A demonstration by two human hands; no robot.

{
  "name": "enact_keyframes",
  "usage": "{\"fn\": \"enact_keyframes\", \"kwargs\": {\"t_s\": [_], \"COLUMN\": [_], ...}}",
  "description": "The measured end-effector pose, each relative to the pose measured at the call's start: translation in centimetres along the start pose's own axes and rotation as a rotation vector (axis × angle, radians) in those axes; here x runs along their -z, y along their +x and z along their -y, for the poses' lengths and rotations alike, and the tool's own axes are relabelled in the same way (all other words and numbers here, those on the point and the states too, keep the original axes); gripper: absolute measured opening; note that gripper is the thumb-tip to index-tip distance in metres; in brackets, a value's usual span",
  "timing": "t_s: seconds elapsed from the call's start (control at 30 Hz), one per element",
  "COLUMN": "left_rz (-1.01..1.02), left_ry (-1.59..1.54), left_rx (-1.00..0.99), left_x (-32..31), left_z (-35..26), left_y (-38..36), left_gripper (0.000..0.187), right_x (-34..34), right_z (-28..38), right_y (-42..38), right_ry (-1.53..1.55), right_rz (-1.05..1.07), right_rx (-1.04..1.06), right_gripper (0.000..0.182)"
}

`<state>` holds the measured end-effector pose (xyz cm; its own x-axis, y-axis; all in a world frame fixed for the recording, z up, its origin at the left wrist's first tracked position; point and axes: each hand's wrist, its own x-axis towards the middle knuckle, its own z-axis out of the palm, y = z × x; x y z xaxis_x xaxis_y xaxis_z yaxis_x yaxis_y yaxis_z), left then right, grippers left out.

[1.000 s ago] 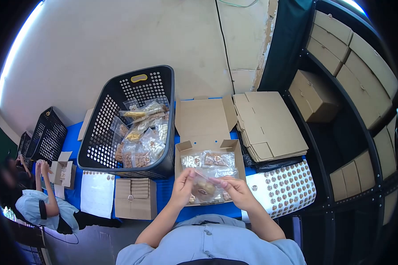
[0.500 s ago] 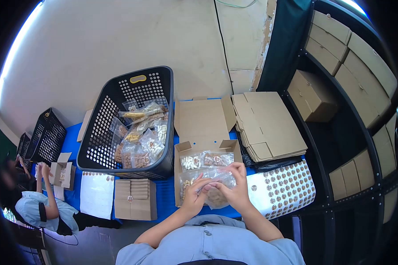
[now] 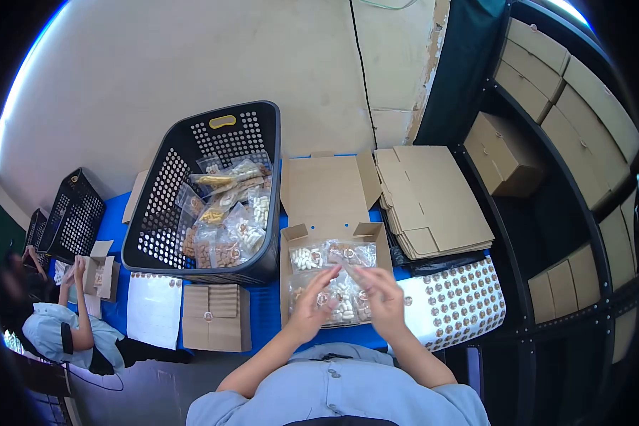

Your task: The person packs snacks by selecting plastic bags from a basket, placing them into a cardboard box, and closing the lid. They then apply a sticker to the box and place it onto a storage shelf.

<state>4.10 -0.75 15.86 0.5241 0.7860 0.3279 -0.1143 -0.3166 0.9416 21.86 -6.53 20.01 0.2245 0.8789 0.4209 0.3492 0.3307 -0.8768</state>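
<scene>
An open cardboard box [image 3: 285, 284] stands in front of me with clear plastic bags inside. A bag of white pieces [image 3: 307, 260] lies at its back left, beside a bag of brown pieces [image 3: 360, 254]. Nearer to me, under my hands, is a bag of white pieces [image 3: 343, 309]. My left hand [image 3: 311, 309] is over the box's left side, thumb apart from its outstretched fingers. Over its right side is my right hand [image 3: 383, 305], fingers extended toward the left. Both hands' fingertips nearly meet at a strip of clear plastic; blur hides any contact.
A black basket [image 3: 271, 245] with several filled bags stands left. Nearby are a closed box [image 3: 216, 330], flat cardboard [image 3: 437, 199], a sticker sheet [image 3: 422, 305] and a white sheet [image 3: 153, 312]. Boxes fill shelves right. Another person [image 3: 64, 334] works at far left.
Earlier both my hands pinched a clear bag over the box's front edge. They have since spread their fingers and moved slightly farther over the box. Bags beneath them show more clearly.
</scene>
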Motion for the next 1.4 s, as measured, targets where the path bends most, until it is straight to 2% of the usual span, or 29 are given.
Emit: {"fn": "enact_keyframes", "kwargs": {"t_s": [0.07, 0.1, 0.13, 0.17, 0.2, 0.27, 0.3, 0.33, 0.4, 0.47, 0.57, 0.67, 0.73, 0.77, 0.8, 0.87, 0.9, 0.93, 1.0, 1.03, 1.07, 1.13, 1.17, 1.2, 1.27, 1.4], "left_rz": [-0.025, -0.154, -0.156, -0.141, -0.122, -0.115, -0.126, -0.138, -0.139, -0.136, -0.122, -0.169, -0.274, -0.155, -0.151, -0.140, -0.092, -0.092, 0.196, 0.311, 0.315, 0.525, 0.667, 0.668, 0.891, 0.884], "left_ry": [0.265, 0.064, 0.066, -0.054, -0.174, -0.207, -0.144, -0.082, -0.080, -0.082, -0.072, -0.212, -0.381, -0.418, -0.418, -0.172, -0.259, -0.259, 0.365, 0.358, 0.353, 0.623, 0.627, 0.623, 0.754, 0.944], "left_rx": [-0.111, -0.023, -0.024, 0.089, 0.202, 0.200, 0.184, 0.171, 0.183, 0.190, 0.185, 0.158, 0.209, 0.263, 0.263, 0.102, 0.238, 0.242, 0.131, 0.110, 0.105, -0.015, 0.091, 0.087, 0.092, -0.050], "left_x": [-1.6, -3.0, -3.0, -2.9, -2.8, -2.5, -2.5, -2.5, -2.6, -2.9, -3.2, -3.5, -3.6, -3.0, -3.1, -3.8, -4.1, -4.3, -4.9, -5.3, -5.9, -7.4, -8.2, -9.0, -10.1, -10.8], "left_z": [0.5, 0.1, 0.1, 0.0, 0.0, 0.1, 0.4, 0.6, 1.2, 1.4, 1.1, 0.5, 0.5, 1.3, 2.0, 3.7, 5.9, 7.2, 9.9, 11.4, 13.0, 14.9, 15.3, 15.2, 15.2, 15.2], "left_y": [-0.6, -1.0, -0.9, -0.8, -0.8, -1.3, -1.3, -1.4, -1.7, -1.5, -1.5, -0.6, 0.4, 0.6, 1.2, 2.4, 2.3, 2.2, 2.1, 1.9, 1.4, 0.8, 0.8, 1.1, 1.5, 2.7], "left_gripper": [0.064, 0.052, 0.052, 0.044, 0.038, 0.030, 0.030, 0.031, 0.032, 0.034, 0.038, 0.044, 0.049, 0.050, 0.050, 0.050, 0.044, 0.044, 0.038, 0.036, 0.036, 0.040, 0.043, 0.043, 0.043, 0.043], "right_x": [-0.9, -1.1, -1.4, -1.6, -1.9, -2.0, -1.4, -0.9, -0.2, 0.5, 1.3, 1.8, 1.7, 1.9, 2.0, 2.6, 3.4, 4.3, 5.7, 6.6, 7.6, 8.4, 8.5, 8.5, 8.0, 7.7], "right_z": [0.5, 0.6, 0.6, 0.9, 1.4, 2.1, 0.4, -0.8, -2.2, -2.3, -3.4, -4.0, -3.0, -4.1, -5.2, -6.8, -7.1, -7.4, -6.9, -8.0, -9.7, -10.4, -10.1, -9.9, -10.5, -10.6], "right_y": [-0.1, -0.3, -0.4, -0.2, 0.2, 0.8, 0.8, 0.7, 0.3, 0.6, 0.4, 0.0, -0.7, -1.4, -1.7, -2.1, -1.7, -1.4, -0.6, -0.8, -1.1, -1.5, -1.6, -1.9, -2.5, -3.0], "right_ry": [-0.056, -0.033, -0.010, -0.008, -0.043, -0.116, -0.197, -0.197, 0.515, 0.505, 0.563, 0.632, 0.620, 0.471, 0.471, 0.193, 0.089, 0.030, 0.167, 0.162, 0.090, 0.012, -0.100, -0.212, -0.231, -0.236], "right_rz": [0.064, 0.125, 0.185, 0.185, 0.040, -0.252, -0.150, -0.151, 0.117, 0.092, 0.101, 0.115, 0.243, 0.305, 0.301, 0.066, -0.063, -0.138, -0.343, -0.348, -0.356, -0.369, -0.315, -0.258, -0.236, -0.219], "right_rx": [0.059, 0.037, 0.014, 0.014, 0.002, -0.023, 0.048, 0.045, -0.410, -0.362, -0.462, -0.409, -0.463, -0.473, -0.472, -0.351, -0.290, -0.315, -0.340, -0.338, -0.334, -0.327, -0.369, -0.412, -0.378, -0.430], "right_gripper": [0.029, 0.031, 0.032, 0.032, 0.031, 0.030, 0.021, 0.021, 0.015, 0.012, 0.011, 0.014, 0.019, 0.023, 0.023, 0.018, 0.016, 0.015, 0.016, 0.016, 0.018, 0.019, 0.020, 0.021, 0.021, 0.019]}}
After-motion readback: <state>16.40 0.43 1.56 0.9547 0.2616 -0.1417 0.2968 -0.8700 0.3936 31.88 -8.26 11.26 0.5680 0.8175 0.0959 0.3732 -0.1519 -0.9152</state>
